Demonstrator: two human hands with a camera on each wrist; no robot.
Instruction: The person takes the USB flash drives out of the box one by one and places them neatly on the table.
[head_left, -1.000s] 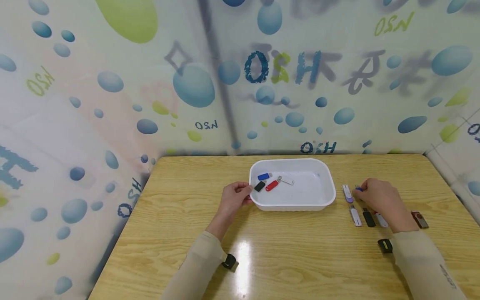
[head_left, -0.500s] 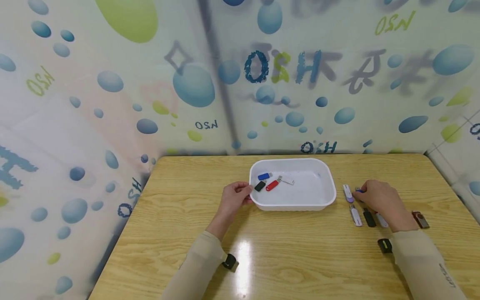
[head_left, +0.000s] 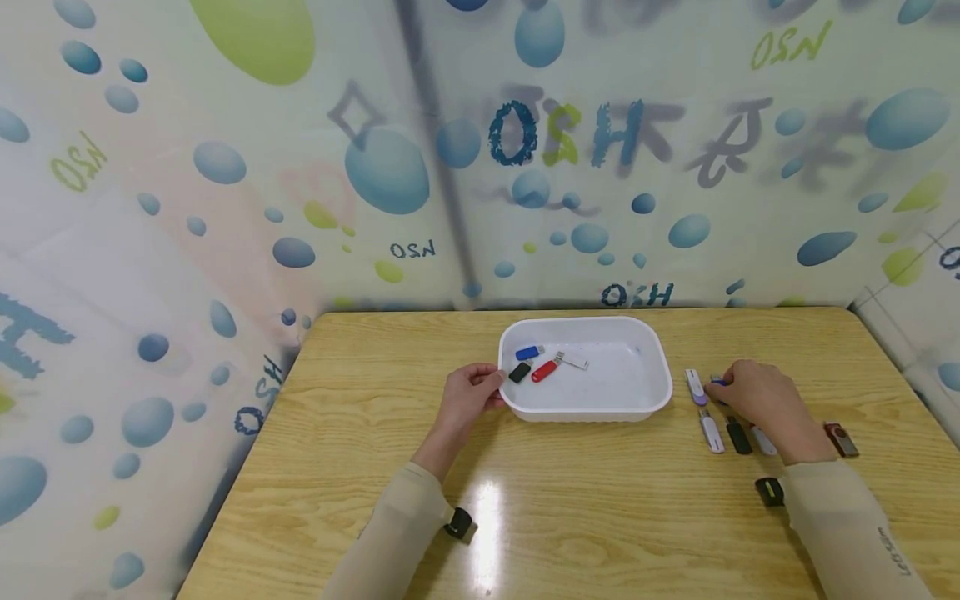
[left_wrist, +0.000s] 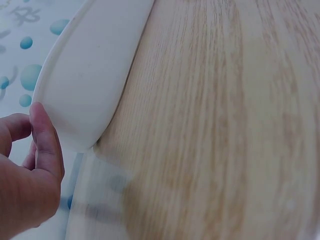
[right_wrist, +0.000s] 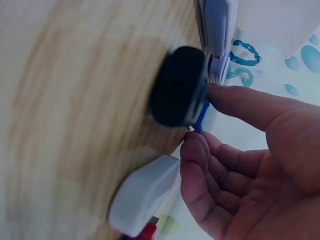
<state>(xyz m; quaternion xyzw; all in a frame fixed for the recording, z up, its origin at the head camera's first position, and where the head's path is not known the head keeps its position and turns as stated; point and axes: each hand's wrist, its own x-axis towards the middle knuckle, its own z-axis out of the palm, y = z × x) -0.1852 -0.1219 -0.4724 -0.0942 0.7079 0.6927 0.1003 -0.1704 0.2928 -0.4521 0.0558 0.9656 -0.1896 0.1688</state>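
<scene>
My left hand [head_left: 468, 396] grips the left edge of a white plastic tray [head_left: 585, 413]; in the left wrist view the thumb and fingers [left_wrist: 47, 145] pinch its rim. A blue USB stick [head_left: 519, 352] lies in the tray with a black one [head_left: 520, 372], a red one [head_left: 545, 370] and a white-and-metal one [head_left: 574, 361]. To the tray's right, my right hand [head_left: 765, 404] pinches another blue USB stick [right_wrist: 201, 116], low at the table and mostly hidden by fingers and a dark USB stick [right_wrist: 181, 87] in front.
Close to the right hand lie a white-and-purple USB stick [head_left: 695, 386], a white one [head_left: 711, 433], a black one [head_left: 738, 436] and a partly covered white-and-red one [head_left: 764, 442]. A brown-and-metal USB stick [head_left: 842, 439] lies farther right on the wooden table [head_left: 600, 517]. A patterned curtain [head_left: 337, 167] hangs behind.
</scene>
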